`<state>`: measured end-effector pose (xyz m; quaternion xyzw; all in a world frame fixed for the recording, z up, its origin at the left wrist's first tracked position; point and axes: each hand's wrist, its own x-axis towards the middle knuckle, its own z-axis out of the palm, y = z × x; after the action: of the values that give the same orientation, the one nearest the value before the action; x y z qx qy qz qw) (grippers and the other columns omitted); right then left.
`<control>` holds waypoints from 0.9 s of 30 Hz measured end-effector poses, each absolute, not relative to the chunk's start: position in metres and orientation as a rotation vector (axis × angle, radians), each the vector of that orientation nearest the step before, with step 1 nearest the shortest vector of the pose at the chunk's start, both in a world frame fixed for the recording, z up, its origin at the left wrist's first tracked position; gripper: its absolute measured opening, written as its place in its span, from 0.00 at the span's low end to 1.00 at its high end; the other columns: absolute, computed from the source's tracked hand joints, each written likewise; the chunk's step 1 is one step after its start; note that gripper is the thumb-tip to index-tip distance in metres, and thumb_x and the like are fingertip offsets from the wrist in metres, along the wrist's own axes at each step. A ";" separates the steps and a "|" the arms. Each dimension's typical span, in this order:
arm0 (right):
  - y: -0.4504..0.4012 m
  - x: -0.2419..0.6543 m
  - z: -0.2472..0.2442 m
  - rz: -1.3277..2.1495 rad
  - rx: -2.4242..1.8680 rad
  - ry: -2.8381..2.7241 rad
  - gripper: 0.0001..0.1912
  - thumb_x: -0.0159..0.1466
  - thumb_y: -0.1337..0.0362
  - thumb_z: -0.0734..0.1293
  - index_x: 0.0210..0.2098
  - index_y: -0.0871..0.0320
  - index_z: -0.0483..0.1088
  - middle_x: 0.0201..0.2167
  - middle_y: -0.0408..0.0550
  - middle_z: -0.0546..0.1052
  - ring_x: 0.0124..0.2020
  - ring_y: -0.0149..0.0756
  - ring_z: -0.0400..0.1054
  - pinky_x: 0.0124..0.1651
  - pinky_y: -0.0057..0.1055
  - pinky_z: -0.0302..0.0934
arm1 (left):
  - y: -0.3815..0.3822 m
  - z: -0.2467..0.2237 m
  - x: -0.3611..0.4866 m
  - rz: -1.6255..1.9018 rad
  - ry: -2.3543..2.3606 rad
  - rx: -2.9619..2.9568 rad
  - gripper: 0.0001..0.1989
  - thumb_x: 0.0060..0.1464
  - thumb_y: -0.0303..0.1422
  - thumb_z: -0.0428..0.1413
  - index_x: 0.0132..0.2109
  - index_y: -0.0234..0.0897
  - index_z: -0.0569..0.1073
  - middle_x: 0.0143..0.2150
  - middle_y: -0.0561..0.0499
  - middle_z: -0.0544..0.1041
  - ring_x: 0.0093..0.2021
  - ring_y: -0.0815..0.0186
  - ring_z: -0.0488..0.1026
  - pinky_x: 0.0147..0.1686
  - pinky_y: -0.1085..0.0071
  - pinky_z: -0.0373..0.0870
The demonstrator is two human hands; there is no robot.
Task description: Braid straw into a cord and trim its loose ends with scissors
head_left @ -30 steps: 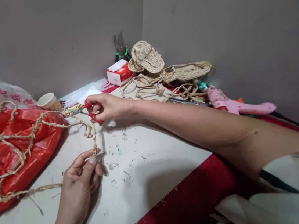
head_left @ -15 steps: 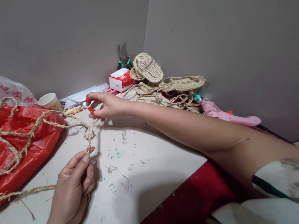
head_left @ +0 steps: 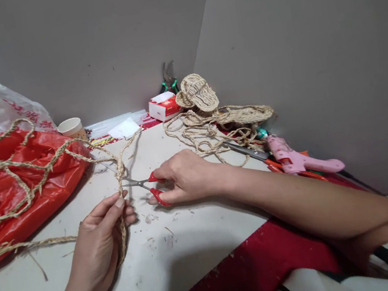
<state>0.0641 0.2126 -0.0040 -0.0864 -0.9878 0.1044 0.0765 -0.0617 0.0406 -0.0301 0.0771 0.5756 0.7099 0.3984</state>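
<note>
My left hand (head_left: 102, 240) pinches a braided straw rope (head_left: 119, 168) between thumb and fingers, low on the left of the white table (head_left: 199, 231). One length of rope rises above the pinch and splits into strands; another hangs below behind the palm. My right hand (head_left: 186, 178) has thumb and finger through the red handles of small scissors (head_left: 140, 183). The scissor blades are parted and point left, right at the rope just above my left fingers. Whether they touch the rope I cannot tell. More of the rope runs left over a red plastic bag (head_left: 49, 194).
Along the back stand a paper cup (head_left: 71, 128), a red-and-white tissue box (head_left: 164, 107) and green-handled pruning shears (head_left: 169, 77). Woven straw pieces (head_left: 201, 91) and loose rope lie right of them. Orange-handled scissors (head_left: 248, 150) and a pink glue gun (head_left: 294, 155) sit farther right.
My right hand with the red scissors has moved right and nearer, bringing the blades beside the rope. My left hand keeps its pinch. The view has shifted slightly.
</note>
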 end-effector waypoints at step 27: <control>0.223 0.064 -0.004 0.186 -0.182 -3.058 0.17 0.59 0.52 0.61 0.28 0.58 0.74 0.21 0.48 0.76 0.21 0.32 0.60 0.26 0.32 0.40 | 0.038 -0.027 -0.062 1.738 1.652 0.221 0.14 0.36 0.31 0.70 0.34 0.37 0.79 0.23 0.54 0.71 0.25 0.73 0.64 0.25 0.80 0.63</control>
<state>0.0643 0.2227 -0.0045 -0.0592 -0.9958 0.0604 0.0361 -0.0621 0.0377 -0.0270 0.0857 0.6405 0.6737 0.3585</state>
